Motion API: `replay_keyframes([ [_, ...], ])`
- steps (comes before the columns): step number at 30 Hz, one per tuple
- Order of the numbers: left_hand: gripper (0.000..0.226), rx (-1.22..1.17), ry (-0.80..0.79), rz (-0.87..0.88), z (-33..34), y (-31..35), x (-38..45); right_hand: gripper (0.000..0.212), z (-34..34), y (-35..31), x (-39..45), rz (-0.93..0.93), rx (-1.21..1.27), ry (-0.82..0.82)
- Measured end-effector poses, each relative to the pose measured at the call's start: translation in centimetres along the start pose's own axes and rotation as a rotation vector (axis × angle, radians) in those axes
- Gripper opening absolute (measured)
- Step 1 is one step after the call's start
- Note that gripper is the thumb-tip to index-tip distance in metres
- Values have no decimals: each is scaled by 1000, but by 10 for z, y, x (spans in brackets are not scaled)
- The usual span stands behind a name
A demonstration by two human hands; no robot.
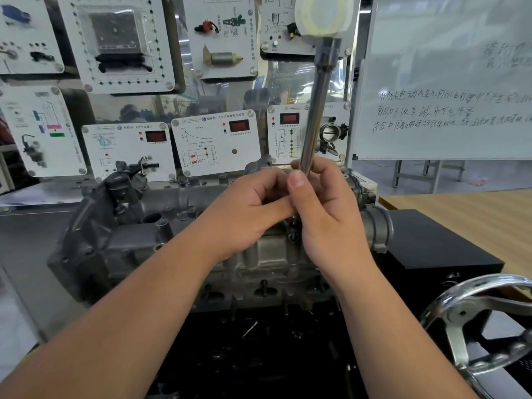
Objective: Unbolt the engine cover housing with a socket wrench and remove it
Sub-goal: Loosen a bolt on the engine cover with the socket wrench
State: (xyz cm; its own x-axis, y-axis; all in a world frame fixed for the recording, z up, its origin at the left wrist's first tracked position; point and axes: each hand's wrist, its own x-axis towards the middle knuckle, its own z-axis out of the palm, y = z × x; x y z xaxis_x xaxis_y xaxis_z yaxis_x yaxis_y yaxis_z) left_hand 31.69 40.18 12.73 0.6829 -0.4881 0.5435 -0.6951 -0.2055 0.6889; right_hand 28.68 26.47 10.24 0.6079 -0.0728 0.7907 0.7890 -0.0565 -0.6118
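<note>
A long steel socket wrench (316, 105) stands nearly upright over the grey engine cover housing (138, 243), its pale round knob at the top of the view. My right hand (325, 220) grips the lower shaft, thumb pressed against the metal. My left hand (250, 214) meets it from the left, fingers curled round the shaft just below. The wrench's lower end is hidden behind both hands, so where it meets the housing cannot be seen.
A chrome handwheel (478, 321) sits at the lower right. A black box (431, 246) stands to the right of the engine, on a wooden table (475, 214). Training panels (216, 145) and a whiteboard (449, 82) rise behind the engine.
</note>
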Motion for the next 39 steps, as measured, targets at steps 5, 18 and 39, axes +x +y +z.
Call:
replay_keyframes([
  [5, 22, -91, -58, -9, -2, 1, -1, 26, -3, 0, 1, 8, -57, 6],
  [18, 8, -97, -24, 21, -1, -5, 2, 9, -3, 0, 0, -38, -10, 30],
  [39, 25, -151, -88, -47, -5, 0, 0, 24, -3, -2, 2, 12, -58, 6],
])
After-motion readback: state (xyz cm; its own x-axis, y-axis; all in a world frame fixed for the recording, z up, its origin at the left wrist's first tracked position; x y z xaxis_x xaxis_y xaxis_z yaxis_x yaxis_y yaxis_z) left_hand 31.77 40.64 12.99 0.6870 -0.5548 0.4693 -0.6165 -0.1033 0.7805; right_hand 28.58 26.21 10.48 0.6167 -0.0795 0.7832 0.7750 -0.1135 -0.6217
